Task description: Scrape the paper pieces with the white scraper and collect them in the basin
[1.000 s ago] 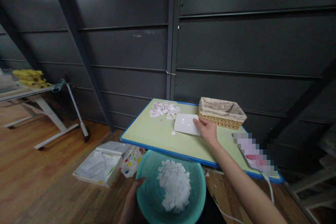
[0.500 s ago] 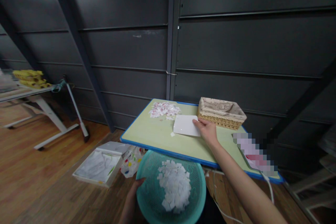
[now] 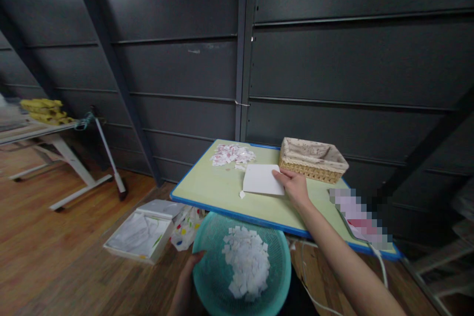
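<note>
Head camera view: the right hand pinches a flat white rectangular card by its right edge, the thumb lying on its upper face and the other fingers partly hidden. The card is low over the middle of a pale green tabletop with blue edging; whether its whole underside touches the surface cannot be told. A small white chip is right at the card's near left corner. Beyond the card, toward the far left corner of the table, lies a loose heap of white scraps with reddish markings.

The left hand grips the left rim of a round turquoise perforated plastic basin, thumb inside, remaining fingers out of sight. The basin sits in front of the table's near edge, and many small white square pieces are piled in it.

Behind the right hand, a rectangular woven straw basket with a patterned cloth lining stands at the table's far edge. Toward the right end lies a flat, pixelated object. On the floor at left is an open white box, beside a clear plastic bag with coloured dots.
</note>
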Demonstrator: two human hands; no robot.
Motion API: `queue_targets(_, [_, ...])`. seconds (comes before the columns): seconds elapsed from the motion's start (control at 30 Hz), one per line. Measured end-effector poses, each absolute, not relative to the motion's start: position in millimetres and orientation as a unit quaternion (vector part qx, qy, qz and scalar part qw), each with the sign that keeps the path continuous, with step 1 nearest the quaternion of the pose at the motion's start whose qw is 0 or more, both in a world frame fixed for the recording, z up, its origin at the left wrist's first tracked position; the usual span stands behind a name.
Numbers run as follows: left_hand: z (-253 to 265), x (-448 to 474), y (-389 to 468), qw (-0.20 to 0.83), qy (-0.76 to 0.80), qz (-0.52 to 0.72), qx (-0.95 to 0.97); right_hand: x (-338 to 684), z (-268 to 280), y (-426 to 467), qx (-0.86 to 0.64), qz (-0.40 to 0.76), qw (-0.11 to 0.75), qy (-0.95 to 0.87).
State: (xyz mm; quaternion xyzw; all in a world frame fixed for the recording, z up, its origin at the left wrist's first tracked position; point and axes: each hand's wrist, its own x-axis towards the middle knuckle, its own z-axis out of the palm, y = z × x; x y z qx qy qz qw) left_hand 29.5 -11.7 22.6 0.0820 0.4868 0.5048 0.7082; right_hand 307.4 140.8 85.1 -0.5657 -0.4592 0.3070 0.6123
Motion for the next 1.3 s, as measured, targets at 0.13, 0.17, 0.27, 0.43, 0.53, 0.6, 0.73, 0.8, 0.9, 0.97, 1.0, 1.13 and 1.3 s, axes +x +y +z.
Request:
queue_targets(0.13, [22,30,-12,0.697,0.505,0.502,0.090,309,83,138,-0.543,0.345,0.616,-0.455])
queue_targets(0.17, [22,31,-11,0.693,0.505,0.506,0.093,309,83,137,-0.539,0.350,0.617,-0.454])
queue_targets(0.27, [24,33,-11,0.690,0.502,0.511,0.100,310,85,130,-0.531,0.360,0.621,-0.451])
queue_targets(0.43, [30,37,-11,0.704,0.495,0.502,0.082,310,89,118,-0.524,0.382,0.610,-0.455])
queue_targets(0.53, [31,36,-12,0.715,0.474,0.508,0.077,309,90,115,-0.521,0.391,0.602,-0.461])
queue_targets(0.6, [29,35,-12,0.722,0.470,0.503,0.063,308,90,115,-0.523,0.392,0.599,-0.464])
queue_targets(0.73, [22,31,-12,0.733,0.452,0.505,0.064,308,87,118,-0.540,0.372,0.601,-0.458])
queue_targets(0.8, [19,29,-11,0.738,0.442,0.505,0.072,309,86,119,-0.546,0.365,0.602,-0.453])
queue_targets(0.9, [16,28,-10,0.749,0.437,0.494,0.067,310,85,119,-0.549,0.371,0.596,-0.453])
queue_targets(0.97, [18,28,-11,0.752,0.441,0.487,0.059,310,83,119,-0.548,0.372,0.594,-0.456])
queue_targets(1.0, [19,29,-11,0.749,0.445,0.488,0.057,310,83,119,-0.548,0.370,0.595,-0.456])
queue_targets(1.13, [33,32,-13,0.737,0.460,0.493,0.056,309,81,120,-0.549,0.363,0.599,-0.455])
queue_targets(1.3, [42,31,-12,0.737,0.458,0.495,0.046,308,82,119,-0.546,0.379,0.592,-0.456])
